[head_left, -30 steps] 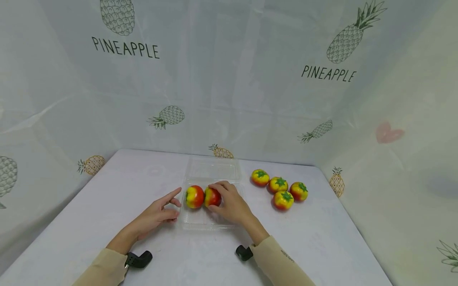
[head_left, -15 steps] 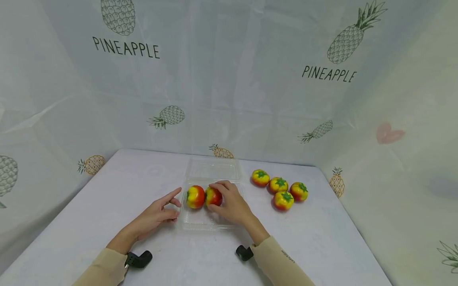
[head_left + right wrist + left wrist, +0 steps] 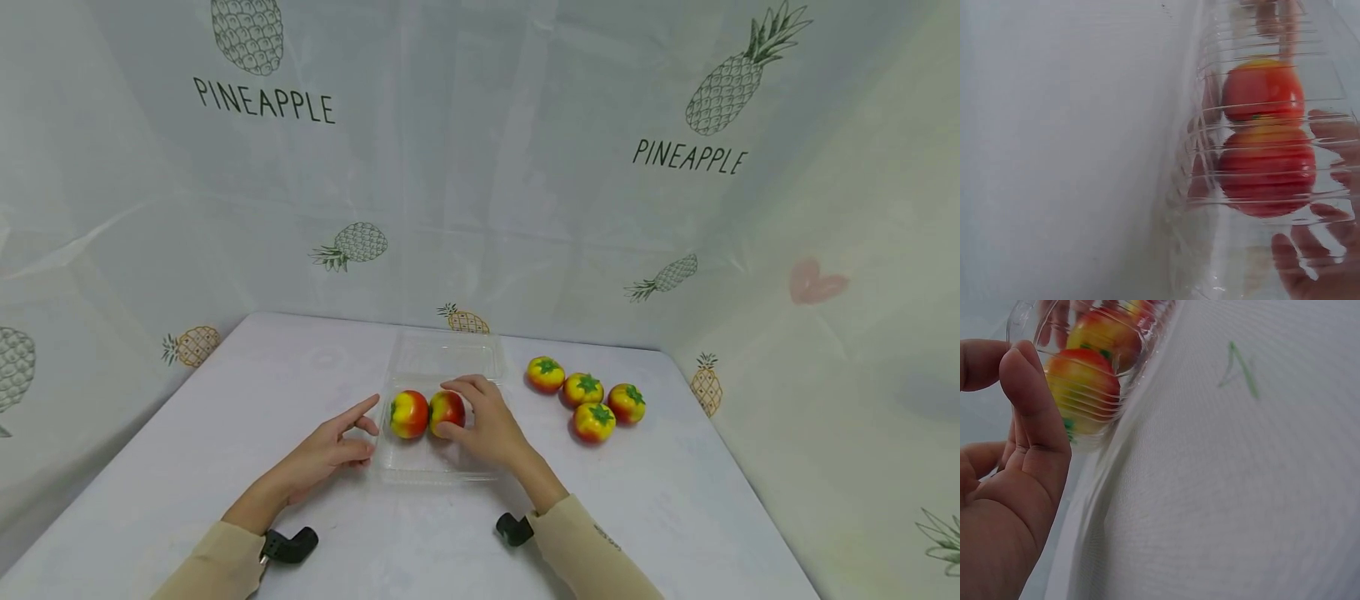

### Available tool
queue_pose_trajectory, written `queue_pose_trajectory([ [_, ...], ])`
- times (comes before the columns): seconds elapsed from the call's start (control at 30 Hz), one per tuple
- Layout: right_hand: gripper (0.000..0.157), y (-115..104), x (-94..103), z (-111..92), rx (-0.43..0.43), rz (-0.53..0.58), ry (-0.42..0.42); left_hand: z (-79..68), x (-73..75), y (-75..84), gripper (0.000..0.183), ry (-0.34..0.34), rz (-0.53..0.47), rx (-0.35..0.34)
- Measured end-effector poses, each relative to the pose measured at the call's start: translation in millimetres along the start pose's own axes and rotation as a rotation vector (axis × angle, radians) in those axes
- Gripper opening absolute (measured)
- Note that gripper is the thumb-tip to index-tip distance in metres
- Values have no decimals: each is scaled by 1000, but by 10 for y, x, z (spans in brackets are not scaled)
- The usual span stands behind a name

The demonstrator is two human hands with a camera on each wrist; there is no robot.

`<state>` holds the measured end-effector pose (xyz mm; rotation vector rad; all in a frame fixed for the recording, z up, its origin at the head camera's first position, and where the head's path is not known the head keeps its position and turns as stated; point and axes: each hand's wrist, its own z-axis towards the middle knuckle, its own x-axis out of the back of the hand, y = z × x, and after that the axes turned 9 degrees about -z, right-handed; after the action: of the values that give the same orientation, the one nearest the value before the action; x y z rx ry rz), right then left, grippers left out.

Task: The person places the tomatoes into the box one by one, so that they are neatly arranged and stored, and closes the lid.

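Note:
In the head view, two red-and-yellow fruits, tomato-like with green tops, lie on their sides in a clear plastic clamshell box point(image 3: 420, 477). The left fruit point(image 3: 408, 414) touches or nearly touches the right fruit point(image 3: 446, 412). My right hand point(image 3: 487, 429) is around the right fruit's right side, fingers spread and thumb by its near edge. A gap shows between fingers and fruit through the plastic in the right wrist view. My left hand point(image 3: 326, 454) rests at the box's left edge, index finger extended, thumb point(image 3: 1038, 403) against or close to the wall.
Several similar fruits point(image 3: 593, 422) stand tops up on the white table point(image 3: 660, 517), right of the box. The box's lid point(image 3: 446, 358) is raised or folded back at the far side. Cloth printed with pineapples point(image 3: 480, 167) hangs behind and beside the table.
My right hand has loosened and drawn slightly back from the right fruit, so more of it shows. The left hand and the fruits have barely moved.

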<state>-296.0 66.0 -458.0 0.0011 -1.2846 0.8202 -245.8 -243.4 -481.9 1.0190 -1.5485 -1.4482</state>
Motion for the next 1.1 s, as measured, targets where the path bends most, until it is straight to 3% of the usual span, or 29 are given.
queue_pose_trajectory([
  [0.47,55,74,196,-56,-2,56,30,2,-5,-7,81,-10,5,3],
  [0.73,58,170,437,-169,-16,50,67,6,-7,-1,81,-4,13,5],
  [1.1,58,540,769,-467,-70,-39,127,4,-17,7,80,0,12,8],
])
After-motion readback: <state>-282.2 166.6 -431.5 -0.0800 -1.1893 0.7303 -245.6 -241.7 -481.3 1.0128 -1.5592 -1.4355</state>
